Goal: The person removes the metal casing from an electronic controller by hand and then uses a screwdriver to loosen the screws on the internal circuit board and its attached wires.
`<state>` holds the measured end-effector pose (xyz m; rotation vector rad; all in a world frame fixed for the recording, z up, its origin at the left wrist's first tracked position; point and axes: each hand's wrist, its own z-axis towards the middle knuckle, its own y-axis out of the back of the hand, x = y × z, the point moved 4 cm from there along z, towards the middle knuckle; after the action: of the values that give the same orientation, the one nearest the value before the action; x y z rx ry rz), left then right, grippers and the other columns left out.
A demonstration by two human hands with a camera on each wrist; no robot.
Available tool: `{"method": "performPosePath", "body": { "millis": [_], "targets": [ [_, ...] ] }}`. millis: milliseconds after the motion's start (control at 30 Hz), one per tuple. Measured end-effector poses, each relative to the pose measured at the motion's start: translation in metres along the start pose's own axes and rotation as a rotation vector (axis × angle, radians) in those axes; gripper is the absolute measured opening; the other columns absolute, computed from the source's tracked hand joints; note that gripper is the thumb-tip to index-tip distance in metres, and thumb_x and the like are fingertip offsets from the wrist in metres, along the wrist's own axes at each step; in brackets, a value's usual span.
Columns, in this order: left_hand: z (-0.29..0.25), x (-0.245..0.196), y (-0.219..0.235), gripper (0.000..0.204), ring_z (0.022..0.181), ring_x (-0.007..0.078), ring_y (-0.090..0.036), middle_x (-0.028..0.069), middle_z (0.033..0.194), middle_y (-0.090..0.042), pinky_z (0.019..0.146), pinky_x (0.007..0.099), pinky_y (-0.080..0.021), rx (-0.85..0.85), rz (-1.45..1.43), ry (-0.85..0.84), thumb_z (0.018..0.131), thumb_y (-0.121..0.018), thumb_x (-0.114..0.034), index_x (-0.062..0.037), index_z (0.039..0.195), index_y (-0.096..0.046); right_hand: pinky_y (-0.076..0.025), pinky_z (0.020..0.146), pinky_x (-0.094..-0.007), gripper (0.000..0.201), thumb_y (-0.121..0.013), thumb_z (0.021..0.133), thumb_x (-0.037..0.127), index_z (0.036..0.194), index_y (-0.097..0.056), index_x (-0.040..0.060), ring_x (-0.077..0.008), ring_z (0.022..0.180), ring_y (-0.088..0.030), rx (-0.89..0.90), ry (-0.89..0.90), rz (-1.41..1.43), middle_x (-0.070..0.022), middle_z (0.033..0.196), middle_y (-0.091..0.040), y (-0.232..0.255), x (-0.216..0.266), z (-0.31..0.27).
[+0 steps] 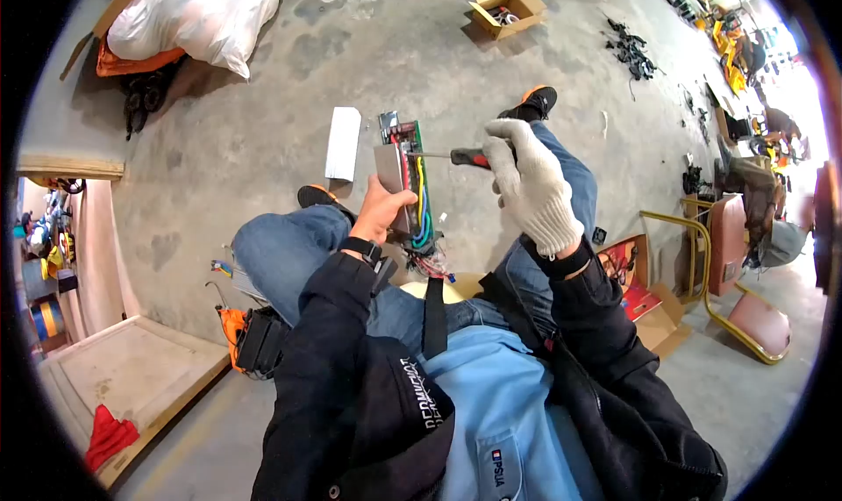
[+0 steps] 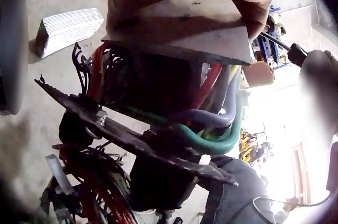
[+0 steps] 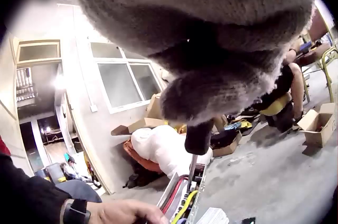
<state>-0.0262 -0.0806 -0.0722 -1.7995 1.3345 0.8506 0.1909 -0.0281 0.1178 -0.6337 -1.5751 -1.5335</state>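
Note:
My bare left hand (image 1: 379, 211) grips an electrical unit by its flat grey metal block (image 1: 388, 166), thumb across one side. Thick red, yellow, blue and green wires (image 1: 424, 207) run along the unit's green-edged board (image 1: 417, 137), and a bundle of thin wires (image 2: 100, 187) hangs from one end. My right hand (image 1: 535, 185), in a white knitted glove, holds a screwdriver by its red and black handle (image 1: 471, 157). The shaft (image 1: 430, 154) points left, its tip right at the unit beside the block. In the right wrist view the handle's dark end (image 3: 198, 138) shows below the gloved fingers.
A long white box (image 1: 343, 143) lies on the concrete floor left of the unit. Farther off are an open cardboard box (image 1: 507, 10) and a white sack (image 1: 197, 18). A yellow-framed chair (image 1: 706, 264) and a carton (image 1: 662, 321) stand at right, a wooden board (image 1: 132, 369) at left.

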Motion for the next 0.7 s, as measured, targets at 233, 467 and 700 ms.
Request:
{"method": "performPosePath", "body": {
  "millis": [233,467,700],
  "targets": [
    [-0.006,-0.008,-0.002,0.051,0.087,0.0167,-0.063,0.0076,0.101,-0.062,0.077,0.0327,-0.054,-0.024,0.022,-0.026,0.077,-0.076,-0.006,0.0006,0.120,-0.050,-0.054,0.081,-0.0374,0.024,-0.066,0.087,-0.002,0.111,-0.063,0.0019,-0.0336,0.095,-0.068,-0.071,0.241,-0.115,-0.0169,0.100,-0.065,0.006,0.032,-0.002],
    [-0.003,-0.002,-0.002,0.059,0.092,0.0196,-0.066,0.0122,0.111,-0.060,0.077,0.0345,-0.058,-0.009,-0.012,0.015,0.076,-0.077,-0.004,0.0023,0.123,-0.043,-0.055,0.081,-0.0382,0.029,-0.067,0.086,-0.001,0.115,-0.063,0.0027,-0.0339,0.097,-0.069,0.069,0.209,-0.016,-0.0169,0.103,-0.065,0.009,0.022,0.004],
    [-0.007,-0.006,-0.004,0.059,0.091,0.0179,-0.065,0.0090,0.109,-0.062,0.082,0.0324,-0.055,-0.003,0.016,0.043,0.076,-0.079,-0.006,0.0006,0.125,-0.047,-0.055,0.081,-0.0359,0.027,-0.066,0.084,-0.002,0.111,-0.064,0.0022,-0.0309,0.095,-0.069,0.042,0.029,-0.098,-0.0154,0.104,-0.064,0.006,0.010,0.009]
  ]
}}
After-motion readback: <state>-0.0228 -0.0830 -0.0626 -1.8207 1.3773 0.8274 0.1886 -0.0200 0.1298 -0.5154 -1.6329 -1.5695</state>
